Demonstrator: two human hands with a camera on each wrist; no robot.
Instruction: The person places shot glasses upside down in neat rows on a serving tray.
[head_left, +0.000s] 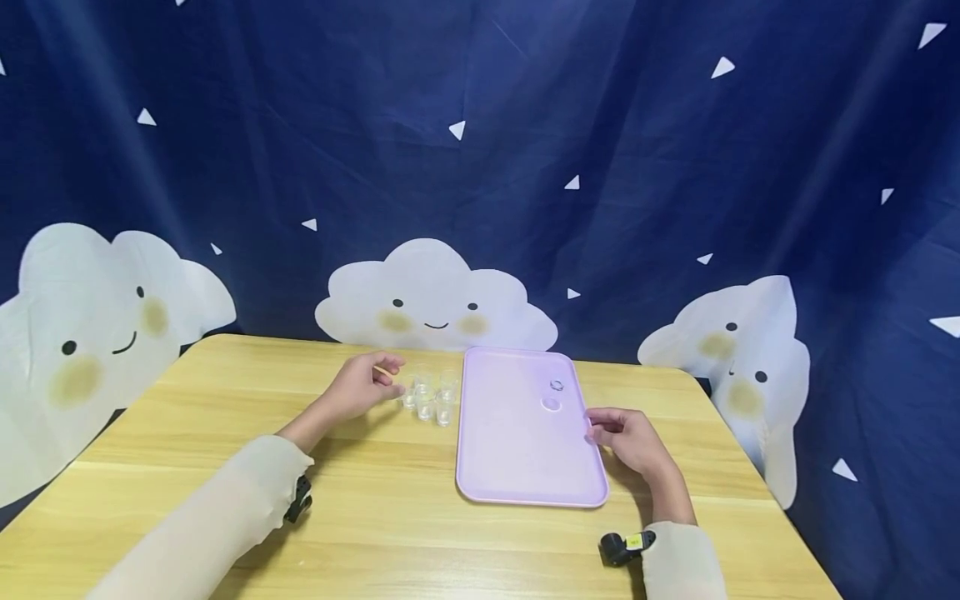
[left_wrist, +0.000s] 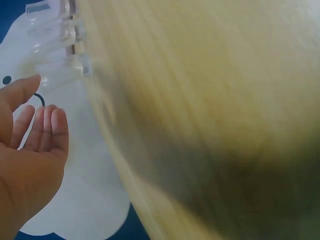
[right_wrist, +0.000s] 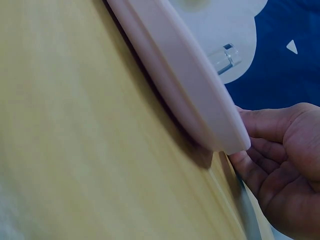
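Several small clear cups (head_left: 425, 408) stand in a cluster on the table, left of a pale purple tray (head_left: 517, 450). My left hand (head_left: 360, 387) is beside the cluster's left side, thumb and fingers apart with nothing between them. In the left wrist view its thumb tip is close to the nearest cup (left_wrist: 62, 72). At the tray's right rim, my right hand (head_left: 630, 437) pinches the edge, thumb on one side and fingers reaching underneath in the right wrist view. One clear cup (right_wrist: 227, 58) stands on the tray, towards its far right part.
The light wooden table (head_left: 360, 517) ends at a dark blue curtain (head_left: 495, 183) printed with clouds and white triangles. A black wrist camera (head_left: 626, 547) sits by my right sleeve, and another (head_left: 297, 500) under my left.
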